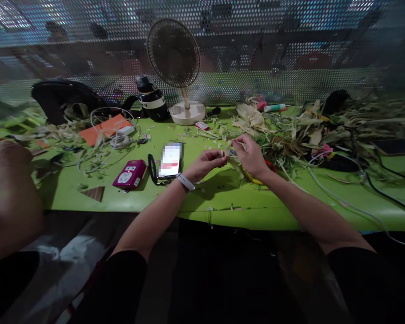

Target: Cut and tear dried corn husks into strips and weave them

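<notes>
Over the green table (195,198), my two hands meet around a pale green leaf-like strip (228,147), possibly husk. My left hand (205,163), with a light band on its wrist, pinches the strip's lower end. From the other side my right hand (250,154) has its thumb and fingers closed at the strip's upper part. The exact kind of the strip is too small to tell. Beneath my right hand lies a yellow and red ring-shaped thing (256,180), partly hidden. A heap of dry leaves and stalks (290,139) spreads just beyond it.
Left of my hands lie a lit phone (170,159) and a magenta socket block (130,174). A fan (185,112), black bottle (151,99) and black bag (74,99) stand by the perforated screen. White cables (344,193) cross the right side. Another person's hand (8,155) is at far left.
</notes>
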`<state>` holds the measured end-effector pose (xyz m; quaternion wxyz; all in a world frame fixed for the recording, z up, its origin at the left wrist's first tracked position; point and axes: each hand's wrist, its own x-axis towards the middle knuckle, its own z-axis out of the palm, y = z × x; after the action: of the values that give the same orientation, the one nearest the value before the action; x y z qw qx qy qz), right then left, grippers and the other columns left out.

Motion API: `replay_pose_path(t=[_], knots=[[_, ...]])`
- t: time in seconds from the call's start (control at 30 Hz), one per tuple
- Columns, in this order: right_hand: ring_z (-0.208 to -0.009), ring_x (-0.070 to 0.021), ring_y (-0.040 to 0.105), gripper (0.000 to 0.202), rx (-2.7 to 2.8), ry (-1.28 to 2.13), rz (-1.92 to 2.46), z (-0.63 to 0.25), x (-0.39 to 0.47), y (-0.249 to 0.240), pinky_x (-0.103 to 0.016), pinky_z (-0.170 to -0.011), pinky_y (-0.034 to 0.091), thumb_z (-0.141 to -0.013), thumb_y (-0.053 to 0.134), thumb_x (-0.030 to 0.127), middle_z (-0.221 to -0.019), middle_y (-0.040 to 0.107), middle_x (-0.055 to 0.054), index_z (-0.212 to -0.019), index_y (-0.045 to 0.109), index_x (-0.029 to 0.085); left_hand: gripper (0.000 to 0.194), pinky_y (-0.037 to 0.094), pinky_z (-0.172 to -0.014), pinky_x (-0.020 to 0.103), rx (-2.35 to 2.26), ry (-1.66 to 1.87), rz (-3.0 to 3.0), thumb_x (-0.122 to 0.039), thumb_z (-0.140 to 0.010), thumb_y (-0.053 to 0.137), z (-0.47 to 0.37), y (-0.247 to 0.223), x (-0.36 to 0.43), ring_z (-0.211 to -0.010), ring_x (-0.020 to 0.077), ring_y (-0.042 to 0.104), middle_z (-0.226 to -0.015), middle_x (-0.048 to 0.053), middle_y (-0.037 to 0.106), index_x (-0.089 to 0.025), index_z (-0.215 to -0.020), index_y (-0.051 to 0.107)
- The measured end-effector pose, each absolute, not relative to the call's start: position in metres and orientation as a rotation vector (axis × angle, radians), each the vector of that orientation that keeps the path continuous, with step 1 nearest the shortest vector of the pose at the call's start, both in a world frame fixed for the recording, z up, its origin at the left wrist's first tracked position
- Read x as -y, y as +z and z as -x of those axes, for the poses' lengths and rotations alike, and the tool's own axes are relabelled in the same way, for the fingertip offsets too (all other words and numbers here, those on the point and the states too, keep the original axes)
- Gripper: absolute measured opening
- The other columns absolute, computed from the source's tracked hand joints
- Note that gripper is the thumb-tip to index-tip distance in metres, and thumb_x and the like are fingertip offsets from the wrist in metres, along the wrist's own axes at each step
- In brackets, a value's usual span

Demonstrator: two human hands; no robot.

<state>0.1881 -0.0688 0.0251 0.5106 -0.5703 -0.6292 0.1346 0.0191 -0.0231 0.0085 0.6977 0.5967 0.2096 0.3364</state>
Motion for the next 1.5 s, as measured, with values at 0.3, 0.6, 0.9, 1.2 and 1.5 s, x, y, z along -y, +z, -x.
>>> replay_pose_path(t=[0.3,0.6,0.9,1.2,1.5], knots=[[-0.059,-0.0164,0.055,0.051,1.466,0.804,1.583,-0.216,0.058,0.039,-0.031,-0.058,0.043,-0.07,0.075,0.052,-0.068,0.062,-0.002,-0.102,0.057,0.016,0.024,0.039,-0.061,0.021,-0.516,0.669,-1.297,-0.034,-0.065,0.083,-0.016,0.007,0.015,-0.06,0.0058,0.048,-0.067,-0.001,0.061,-0.016,-0.075,0.072],[-0.049,-0.0105,0.043,0.04,1.881,0.907,1.554,-0.238,0.069,0.062,-0.025,-0.05,0.03,-0.073,0.074,0.041,-0.057,0.053,0.005,-0.101,0.063,0.016,0.023,0.043,-0.06,0.019,-0.628,0.714,-0.939,-0.019,-0.058,0.086,-0.014,0.003,0.006,-0.064,0.0051,0.055,-0.077,0.001,0.068,-0.014,-0.07,0.068],[-0.068,-0.0143,0.05,0.039,2.248,0.57,1.304,-0.224,0.082,0.073,-0.028,-0.064,0.037,-0.09,0.054,0.049,-0.072,0.054,-0.002,-0.069,0.06,0.017,0.022,0.04,-0.062,0.018,-0.66,0.542,-1.045,-0.02,-0.062,0.085,-0.015,0.004,0.012,-0.063,0.0039,0.053,-0.072,-0.001,0.064,-0.011,-0.073,0.068],[-0.069,-0.0168,0.048,0.046,2.348,0.124,1.121,-0.197,0.07,0.027,-0.03,-0.066,0.036,-0.101,0.026,0.048,-0.075,0.056,-0.005,-0.078,0.054,0.02,0.015,0.044,-0.068,0.023,-0.375,0.261,-1.577,-0.024,-0.069,0.08,-0.011,0.023,0.024,-0.066,0.0082,0.057,-0.069,0.002,0.067,-0.011,-0.074,0.073],[-0.065,-0.0172,0.049,0.048,2.224,0.0,1.318,-0.197,0.075,0.023,-0.03,-0.061,0.031,-0.1,0.027,0.052,-0.076,0.06,-0.006,-0.087,0.06,0.02,0.024,0.047,-0.064,0.023,-0.468,0.574,-1.572,-0.024,-0.068,0.08,-0.016,0.008,0.016,-0.061,0.0076,0.057,-0.065,-0.002,0.063,-0.012,-0.087,0.07]])
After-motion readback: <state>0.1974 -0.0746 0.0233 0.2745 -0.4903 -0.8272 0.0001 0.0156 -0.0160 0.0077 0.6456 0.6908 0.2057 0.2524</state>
